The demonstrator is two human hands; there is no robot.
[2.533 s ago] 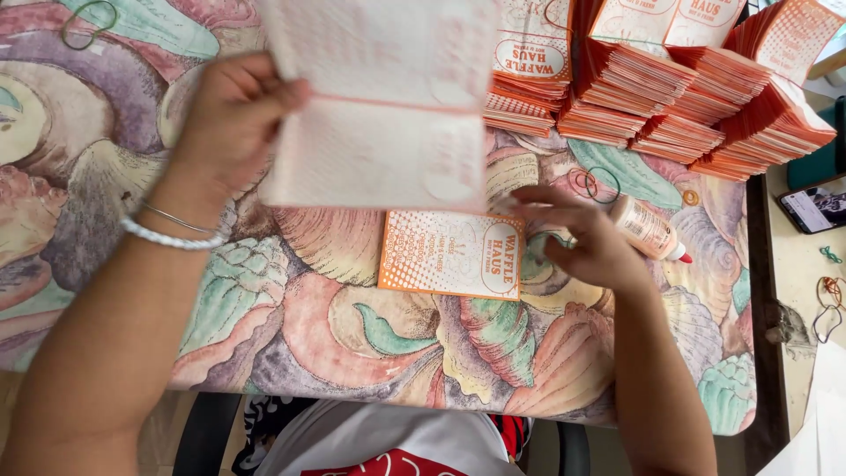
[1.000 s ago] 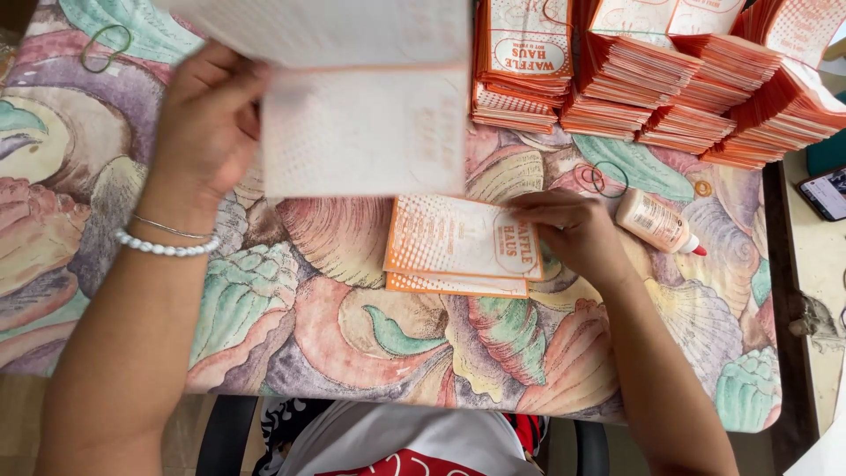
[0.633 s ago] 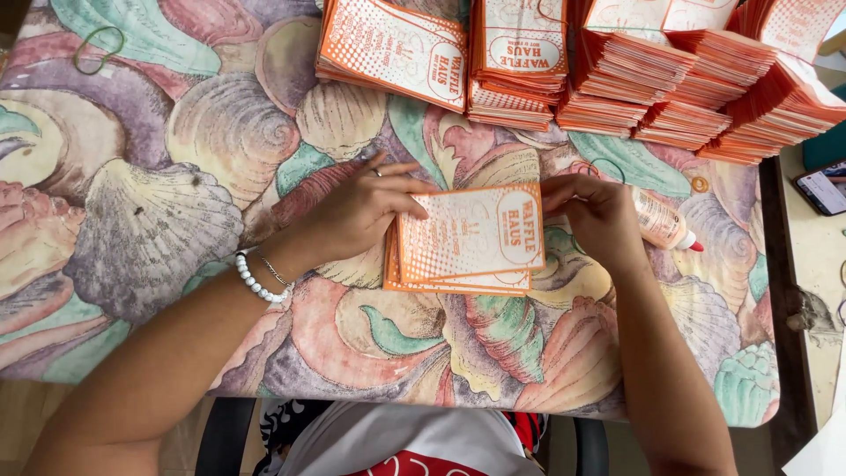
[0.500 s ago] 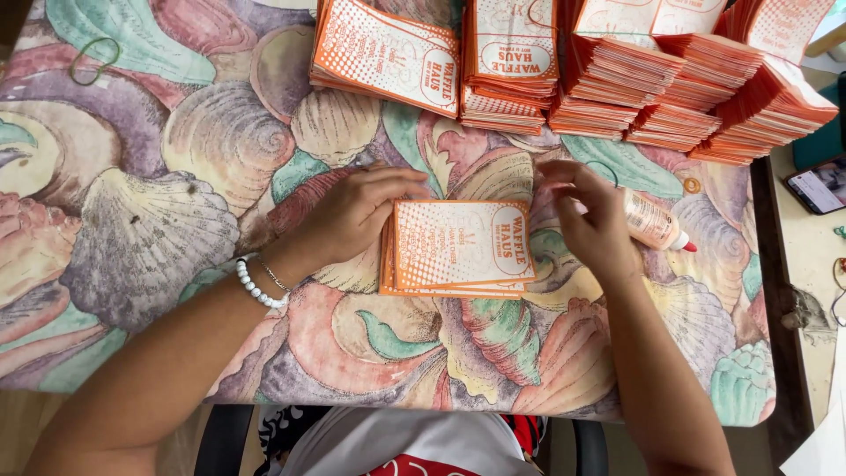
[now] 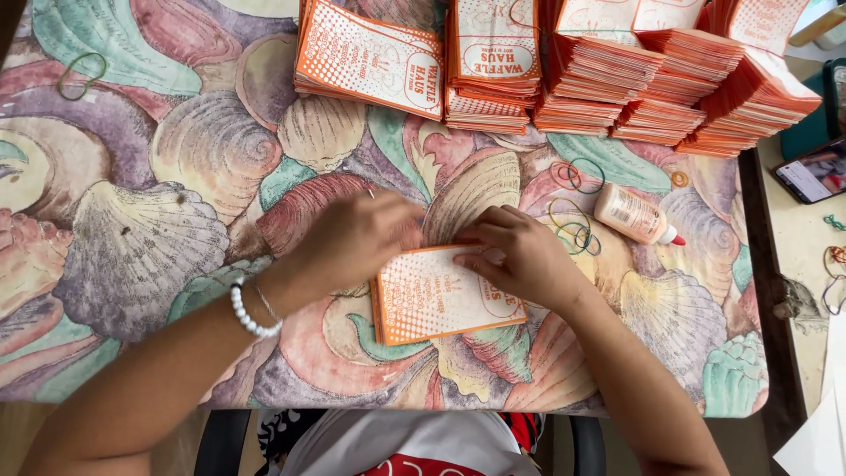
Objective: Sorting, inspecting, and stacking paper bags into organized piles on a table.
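1. Bag point(image 5: 441, 298): a flat orange-and-white paper bag with a dotted pattern and an oval printed mark. It lies face up on the tabletop point(image 5: 141, 247), slightly tilted, at the near middle.
2. Left hand point(image 5: 352, 240): fingers spread and pressing flat at the bag's upper left corner, grasping nothing. The view is blurred here. A white bead bracelet point(image 5: 249, 315) sits on the wrist.
3. Right hand point(image 5: 520, 257): palm down on the bag's upper right part, fingers pressing along the top edge, nothing clenched.
4. Change since half a second ago: the hands have drawn closer together over the bag's top edge. The bag lies in much the same spot, now turned a little more.
5. Stacks point(image 5: 564, 62): several piles of like bags stand along the far edge, some fanned.
6. Glue bottle point(image 5: 636, 215): lies on its side right of the right hand, red tip pointing right, apart from the bag.
7. Rubber bands point(image 5: 575, 231): loose between bottle and right hand.
8. A single band point(image 5: 82, 75) lies at far left.
9. Phone point(image 5: 815, 172): on the side surface at right.
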